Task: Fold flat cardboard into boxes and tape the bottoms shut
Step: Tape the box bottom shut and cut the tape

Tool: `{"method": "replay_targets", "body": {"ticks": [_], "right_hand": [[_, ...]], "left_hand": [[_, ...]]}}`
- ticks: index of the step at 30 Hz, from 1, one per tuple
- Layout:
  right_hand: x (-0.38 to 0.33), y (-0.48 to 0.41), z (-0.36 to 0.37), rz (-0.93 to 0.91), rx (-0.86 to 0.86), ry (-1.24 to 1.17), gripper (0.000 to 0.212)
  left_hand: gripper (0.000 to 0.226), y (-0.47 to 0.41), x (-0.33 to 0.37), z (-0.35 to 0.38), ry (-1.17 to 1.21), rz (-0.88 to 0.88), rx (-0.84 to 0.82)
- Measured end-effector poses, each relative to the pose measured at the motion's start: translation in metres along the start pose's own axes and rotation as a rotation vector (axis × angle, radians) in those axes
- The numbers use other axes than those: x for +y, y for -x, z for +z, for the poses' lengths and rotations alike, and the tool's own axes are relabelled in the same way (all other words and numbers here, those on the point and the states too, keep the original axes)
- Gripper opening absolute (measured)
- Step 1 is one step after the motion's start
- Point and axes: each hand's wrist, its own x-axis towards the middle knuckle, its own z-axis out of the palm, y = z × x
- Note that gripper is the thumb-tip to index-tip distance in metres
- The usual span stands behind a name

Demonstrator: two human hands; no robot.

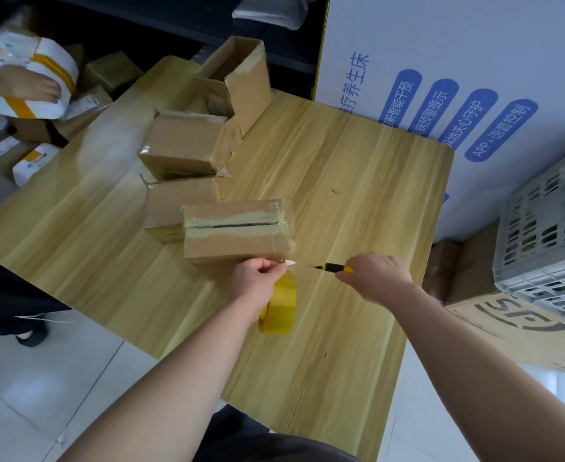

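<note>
Head view looks down on a pale wood-grain table (357, 181) that fills most of the scene. Beyond its right edge stands a white panel (474, 45) printed with blue labels. Lower right sits a grey slotted plastic crate (547, 235).

Four cardboard boxes form a row on the table, running from far to near. The open box (241, 78) at the far end stands with its flaps up. Next comes a closed middle box (181, 145), then a third box (174, 205) touching the nearest one. The nearest box (234, 241) lies just beyond the hands, bottom up. Its centre seam is covered by a strip of clear tape that wraps over the right end.

At the upper left, another person's hand (31, 86) rests on a white parcel (41, 78) banded with yellow tape.

The left hand (254, 278) is curled around the top of a yellow tape roll (282, 305), with fingers pinched at the box's near edge. The roll stands upright on the table under that hand. The right hand (374, 278) grips a yellow-and-black utility knife (336, 268). Its blade points left toward the left hand's fingertips, a small gap apart.
</note>
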Motion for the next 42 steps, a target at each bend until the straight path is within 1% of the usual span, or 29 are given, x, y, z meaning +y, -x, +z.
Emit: {"method": "replay_targets", "body": {"ticks": [3, 5, 8, 13, 19, 21, 24, 26, 29, 31, 34, 36, 39, 42], "right_hand": [[0.004, -0.004, 0.032, 0.038, -0.07, -0.243, 0.03], [0.001, -0.007, 0.054, 0.032, -0.086, -0.319, 0.028], [-0.004, -0.011, 0.076, 0.033, -0.085, -0.364, 0.032], [-0.007, -0.014, 0.09, 0.051, -0.095, -0.434, 0.045], [-0.005, -0.015, 0.097, 0.028, -0.089, -0.439, 0.045], [-0.006, -0.015, 0.096, 0.034, -0.089, -0.442, 0.044], [-0.005, -0.015, 0.094, 0.041, -0.093, -0.448, 0.042], [-0.005, -0.015, 0.093, 0.046, -0.097, -0.453, 0.042], [-0.006, -0.016, 0.09, 0.055, -0.106, -0.447, 0.043], [-0.007, -0.015, 0.089, 0.056, -0.115, -0.435, 0.044], [-0.006, -0.014, 0.089, 0.056, -0.119, -0.432, 0.042], [-0.006, -0.014, 0.09, 0.055, -0.123, -0.434, 0.041], [-0.006, -0.013, 0.09, 0.052, -0.129, -0.419, 0.041], [-0.006, -0.01, 0.085, 0.046, -0.117, -0.373, 0.045]], "left_hand": [[0.025, -0.001, -0.002, -0.001, -0.032, 0.0, 0.029], [0.03, -0.001, -0.001, -0.001, -0.06, 0.017, 0.041], [0.025, 0.0, -0.001, 0.0, -0.114, 0.028, 0.045], [0.011, 0.002, -0.016, -0.001, -0.193, -0.015, 0.086], [0.008, 0.005, -0.022, -0.005, -0.204, -0.002, 0.085], [0.012, 0.006, -0.023, -0.007, -0.183, 0.017, 0.079], [0.037, 0.008, -0.026, -0.009, -0.147, 0.101, 0.023], [0.036, 0.011, -0.03, -0.01, -0.248, 0.231, -0.025], [0.026, 0.01, -0.041, -0.015, -0.572, 0.476, -0.065], [0.02, 0.006, -0.054, -0.02, -0.753, 0.561, -0.1], [0.02, 0.003, -0.075, -0.024, -0.957, 0.563, -0.174], [0.019, 0.004, -0.085, -0.024, -1.046, 0.518, -0.213], [0.018, 0.005, -0.09, -0.024, -1.109, 0.467, -0.263], [0.015, 0.004, -0.077, -0.024, -1.129, 0.451, -0.323]]}}
